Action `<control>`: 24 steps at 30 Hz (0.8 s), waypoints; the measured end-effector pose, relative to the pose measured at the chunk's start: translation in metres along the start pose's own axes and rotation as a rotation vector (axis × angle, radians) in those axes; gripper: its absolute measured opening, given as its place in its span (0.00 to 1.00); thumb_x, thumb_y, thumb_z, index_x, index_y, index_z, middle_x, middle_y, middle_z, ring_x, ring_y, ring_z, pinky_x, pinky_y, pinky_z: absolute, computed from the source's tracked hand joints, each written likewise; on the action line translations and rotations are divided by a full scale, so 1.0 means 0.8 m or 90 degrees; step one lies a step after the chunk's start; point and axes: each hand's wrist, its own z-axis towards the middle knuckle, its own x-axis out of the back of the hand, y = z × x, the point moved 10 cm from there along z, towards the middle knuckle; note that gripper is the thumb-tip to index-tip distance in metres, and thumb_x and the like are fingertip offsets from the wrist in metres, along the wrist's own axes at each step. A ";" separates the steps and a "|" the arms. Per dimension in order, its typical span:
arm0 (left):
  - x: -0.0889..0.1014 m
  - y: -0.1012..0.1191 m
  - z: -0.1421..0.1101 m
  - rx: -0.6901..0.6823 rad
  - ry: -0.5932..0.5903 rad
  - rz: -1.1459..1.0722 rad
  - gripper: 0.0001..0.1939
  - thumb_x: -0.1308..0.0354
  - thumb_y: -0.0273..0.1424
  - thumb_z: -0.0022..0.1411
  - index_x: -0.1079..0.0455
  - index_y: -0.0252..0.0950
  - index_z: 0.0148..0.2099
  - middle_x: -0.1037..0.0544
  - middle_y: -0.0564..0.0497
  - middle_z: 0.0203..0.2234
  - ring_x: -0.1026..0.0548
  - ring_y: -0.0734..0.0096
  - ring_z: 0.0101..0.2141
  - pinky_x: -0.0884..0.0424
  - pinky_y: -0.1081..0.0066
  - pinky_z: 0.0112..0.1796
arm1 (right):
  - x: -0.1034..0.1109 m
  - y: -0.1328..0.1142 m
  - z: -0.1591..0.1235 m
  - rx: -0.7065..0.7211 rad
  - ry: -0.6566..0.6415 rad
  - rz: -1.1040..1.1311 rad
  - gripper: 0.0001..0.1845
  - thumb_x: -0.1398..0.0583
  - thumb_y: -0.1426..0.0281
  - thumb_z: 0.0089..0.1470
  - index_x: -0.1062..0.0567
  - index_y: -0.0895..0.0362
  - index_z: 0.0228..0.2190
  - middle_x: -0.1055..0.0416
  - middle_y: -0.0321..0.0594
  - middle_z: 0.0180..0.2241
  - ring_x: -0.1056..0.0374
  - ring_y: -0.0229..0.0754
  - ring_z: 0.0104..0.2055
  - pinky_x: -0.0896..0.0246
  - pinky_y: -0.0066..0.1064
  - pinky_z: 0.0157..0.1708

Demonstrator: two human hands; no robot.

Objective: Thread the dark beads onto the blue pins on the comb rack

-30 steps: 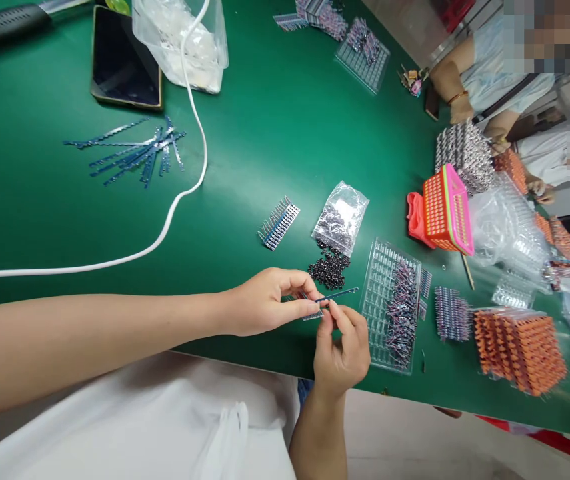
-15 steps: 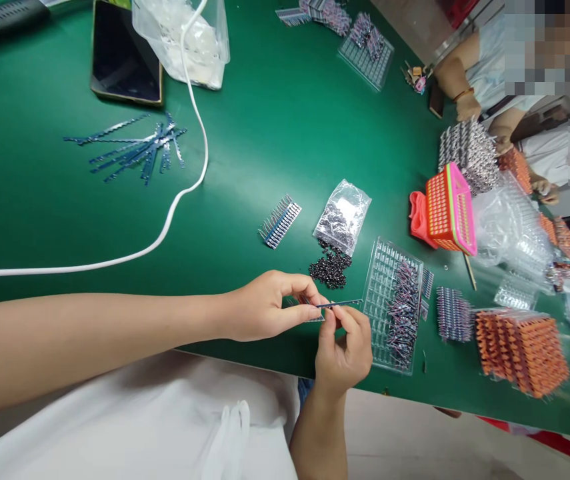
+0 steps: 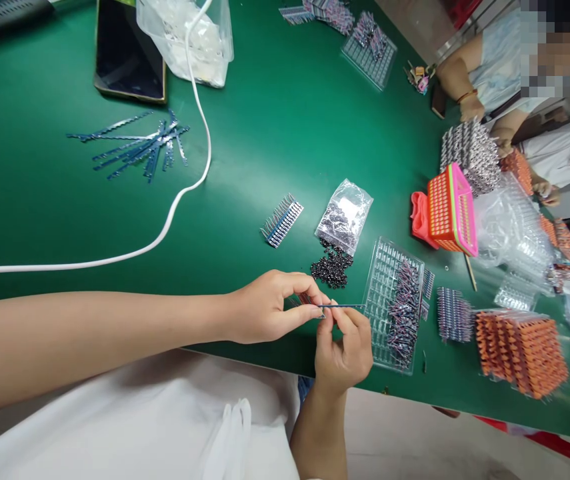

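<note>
My left hand (image 3: 269, 307) is closed, with thumb and fingertips pinched on a thin dark blue strip (image 3: 349, 306) that points to the right. Part of a row of small wire-legged pieces shows under those fingers, mostly hidden. My right hand (image 3: 345, 350) is pinched against the same strip just below it, fingertips meeting those of the left. Anything smaller between the fingertips is hidden. Just above the hands lies a pile of small dark beads (image 3: 332, 268) at the mouth of a clear plastic bag (image 3: 345, 215). Right of them is a clear compartment tray (image 3: 382, 300) with many thin wired pieces (image 3: 405, 313).
A row of wired pieces (image 3: 283, 221), loose blue strips (image 3: 145, 143), a white cable (image 3: 175, 210) and a phone (image 3: 129, 57) lie on the green table (image 3: 255, 133). Rightward are an orange basket (image 3: 442, 210) and stacked orange pieces (image 3: 519, 353). Co-workers' arms (image 3: 465, 80) are at far right.
The blue strip has turned from slanting upward to nearly level. My right hand has shifted slightly right, fingertips still against the left's. The whole view has drifted a little.
</note>
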 end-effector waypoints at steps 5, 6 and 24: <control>-0.002 0.006 -0.002 -0.047 0.001 0.028 0.03 0.43 0.28 0.65 0.28 0.34 0.39 0.19 0.46 0.40 0.22 0.67 0.43 0.28 0.68 0.46 | 0.001 0.002 -0.001 -0.014 0.005 0.037 0.10 0.35 0.77 0.54 0.25 0.53 0.38 0.25 0.39 0.35 0.26 0.39 0.36 0.27 0.32 0.34; -0.002 0.007 -0.002 -0.056 0.001 0.036 0.03 0.44 0.28 0.65 0.29 0.35 0.39 0.19 0.46 0.39 0.22 0.66 0.42 0.27 0.68 0.46 | 0.000 0.004 -0.001 -0.021 0.003 0.045 0.10 0.36 0.77 0.55 0.25 0.53 0.38 0.25 0.39 0.35 0.26 0.39 0.36 0.27 0.32 0.34; -0.004 0.018 -0.005 -0.099 0.010 0.053 0.04 0.44 0.24 0.63 0.28 0.32 0.38 0.19 0.43 0.38 0.23 0.65 0.40 0.27 0.65 0.43 | 0.006 0.006 -0.001 -0.036 0.037 0.079 0.10 0.36 0.78 0.55 0.25 0.54 0.39 0.25 0.38 0.34 0.28 0.38 0.35 0.29 0.30 0.30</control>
